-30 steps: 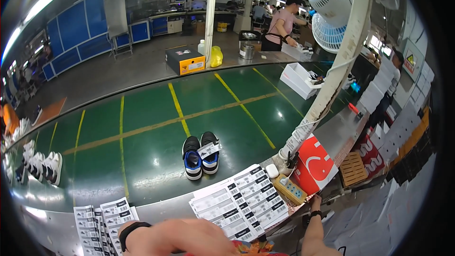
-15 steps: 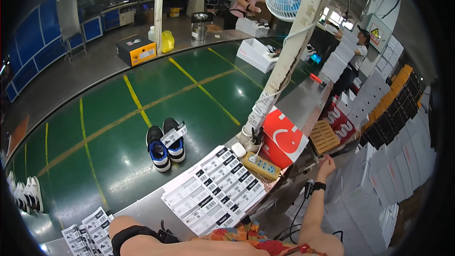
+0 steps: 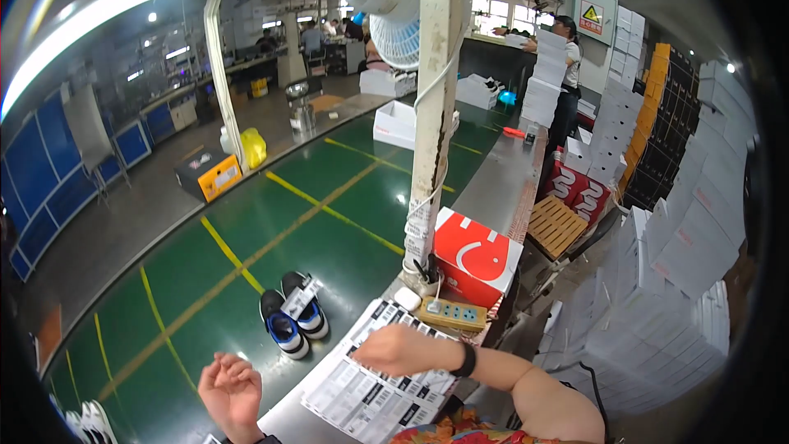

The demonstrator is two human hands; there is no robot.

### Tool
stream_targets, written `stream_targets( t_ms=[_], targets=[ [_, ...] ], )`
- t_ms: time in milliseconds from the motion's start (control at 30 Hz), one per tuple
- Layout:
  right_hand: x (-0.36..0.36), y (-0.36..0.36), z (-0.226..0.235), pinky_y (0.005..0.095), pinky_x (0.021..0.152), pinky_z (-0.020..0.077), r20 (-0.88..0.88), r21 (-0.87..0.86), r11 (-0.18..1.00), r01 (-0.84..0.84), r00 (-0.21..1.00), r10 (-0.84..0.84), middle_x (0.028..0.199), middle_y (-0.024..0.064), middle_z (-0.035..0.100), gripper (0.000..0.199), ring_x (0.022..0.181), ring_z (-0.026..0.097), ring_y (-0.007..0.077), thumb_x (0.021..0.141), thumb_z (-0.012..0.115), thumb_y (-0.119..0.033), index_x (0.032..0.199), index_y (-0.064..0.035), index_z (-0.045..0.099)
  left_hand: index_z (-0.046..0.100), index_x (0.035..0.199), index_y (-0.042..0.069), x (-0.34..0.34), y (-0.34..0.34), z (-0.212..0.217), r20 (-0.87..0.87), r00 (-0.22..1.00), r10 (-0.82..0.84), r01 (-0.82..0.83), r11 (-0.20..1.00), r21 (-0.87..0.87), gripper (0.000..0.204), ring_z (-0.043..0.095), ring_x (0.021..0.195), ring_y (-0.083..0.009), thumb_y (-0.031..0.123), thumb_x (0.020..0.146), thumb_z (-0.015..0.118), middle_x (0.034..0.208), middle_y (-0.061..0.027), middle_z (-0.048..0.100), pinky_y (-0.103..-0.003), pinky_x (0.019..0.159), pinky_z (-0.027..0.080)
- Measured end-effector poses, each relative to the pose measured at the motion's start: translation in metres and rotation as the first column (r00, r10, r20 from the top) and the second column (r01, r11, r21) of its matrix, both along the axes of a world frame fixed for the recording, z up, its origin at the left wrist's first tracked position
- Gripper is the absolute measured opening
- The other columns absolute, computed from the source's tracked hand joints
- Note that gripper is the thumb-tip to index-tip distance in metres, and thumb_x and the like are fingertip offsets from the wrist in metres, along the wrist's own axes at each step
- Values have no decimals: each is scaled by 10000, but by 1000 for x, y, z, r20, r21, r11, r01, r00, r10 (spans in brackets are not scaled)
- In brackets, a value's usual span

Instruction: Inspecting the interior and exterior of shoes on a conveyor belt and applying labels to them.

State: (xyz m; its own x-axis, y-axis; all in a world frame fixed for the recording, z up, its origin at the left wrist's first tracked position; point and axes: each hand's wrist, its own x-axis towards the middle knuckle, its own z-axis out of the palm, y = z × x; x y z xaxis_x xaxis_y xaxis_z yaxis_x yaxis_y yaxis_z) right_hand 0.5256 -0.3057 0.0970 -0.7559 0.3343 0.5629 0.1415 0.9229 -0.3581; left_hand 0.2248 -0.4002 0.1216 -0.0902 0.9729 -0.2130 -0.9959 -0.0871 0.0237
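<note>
A pair of black shoes (image 3: 289, 316) with white soles and blue lining stands on the green conveyor belt (image 3: 181, 296), a white tag lying across it. Near it, printed sticker sheets (image 3: 366, 399) with black and white labels are spread on the metal table edge. Over these sheets is my right hand (image 3: 403, 351), its fingers closed and pointing left; whatever they pinch is hidden. My left hand (image 3: 231, 390) is raised above the belt's near edge, palm showing. Its fingers are loosely bent, and I see nothing in them.
A power strip (image 3: 452, 313) and a red-and-white box (image 3: 477, 255) sit beside the post (image 3: 431, 115). White shoes (image 3: 92, 423) are at lower left. Stacks of white boxes (image 3: 633, 312) stand on the right. A person (image 3: 567, 66) stands beyond the belt's far right end.
My right hand has swung from the far right to above the sticker sheets. My left hand has come into view from the lower left. The whole view has shifted.
</note>
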Motion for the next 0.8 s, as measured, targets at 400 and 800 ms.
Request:
stream_targets(
  t_ms=[400,800],
  targets=[
    [-154,-27,-70,433,668,537,538,-266,949,-168,791,291,751,209,658,406,746,656,382,522,850,-255,755,33,683,570,778,37,-91,7,-210,-85,936,343,-353,896,-269,55,456,633,-184,70,821,561,730,-73,492,-323,590,378],
    [-157,-28,-73,402,677,548,609,-344,939,4,762,220,807,179,680,435,786,668,353,454,886,-238,755,9,695,555,842,92,-80,19,-201,-241,932,269,-327,913,-245,84,472,631,-157,174,861,551,736,-16,542,-312,610,384]
  ],
)
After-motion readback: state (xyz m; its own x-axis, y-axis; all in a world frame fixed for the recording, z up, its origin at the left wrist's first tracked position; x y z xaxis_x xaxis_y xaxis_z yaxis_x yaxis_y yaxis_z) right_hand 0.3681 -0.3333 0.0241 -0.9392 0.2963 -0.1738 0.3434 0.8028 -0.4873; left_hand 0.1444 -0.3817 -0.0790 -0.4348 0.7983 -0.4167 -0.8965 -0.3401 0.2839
